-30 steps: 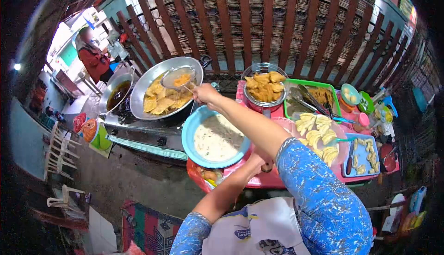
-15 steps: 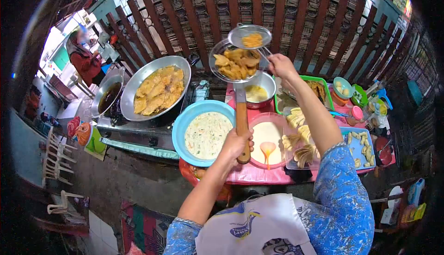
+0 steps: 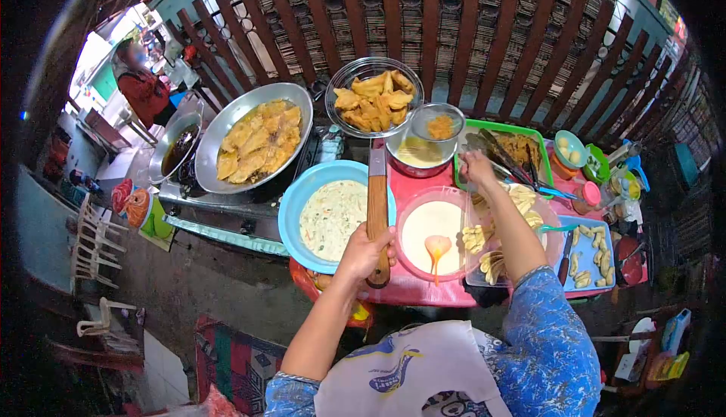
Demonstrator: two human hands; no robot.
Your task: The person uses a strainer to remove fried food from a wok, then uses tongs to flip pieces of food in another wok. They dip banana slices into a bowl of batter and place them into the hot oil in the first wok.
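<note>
My left hand (image 3: 367, 254) is wrapped round the wooden handle (image 3: 377, 205) of a large wire skimmer. Its round basket is heaped with golden fried pieces (image 3: 374, 101), above the back of the table. My right hand (image 3: 478, 169) is closed at the handle end of a small strainer (image 3: 440, 123), its fingers partly hidden. Orange fried crumbs lie in that strainer, which overlaps the rim of a pot (image 3: 418, 152) of yellowish liquid. Close by the right hand, tongs (image 3: 508, 151) lie across a green tray (image 3: 546, 166) holding brown fried food.
A blue basin (image 3: 284, 217) of flecked batter and a pink bowl (image 3: 404, 254) of pale batter with an orange ladle stand in front. A wide pan (image 3: 208, 156) of frying food is left. Sliced bananas (image 3: 522, 199) and a blue tray (image 3: 564, 224) sit right. A person (image 3: 144, 92) stands far left.
My right hand and the small strainer have come down and right, from above the skimmer to the pot. The skimmer has shifted slightly left, still full.
</note>
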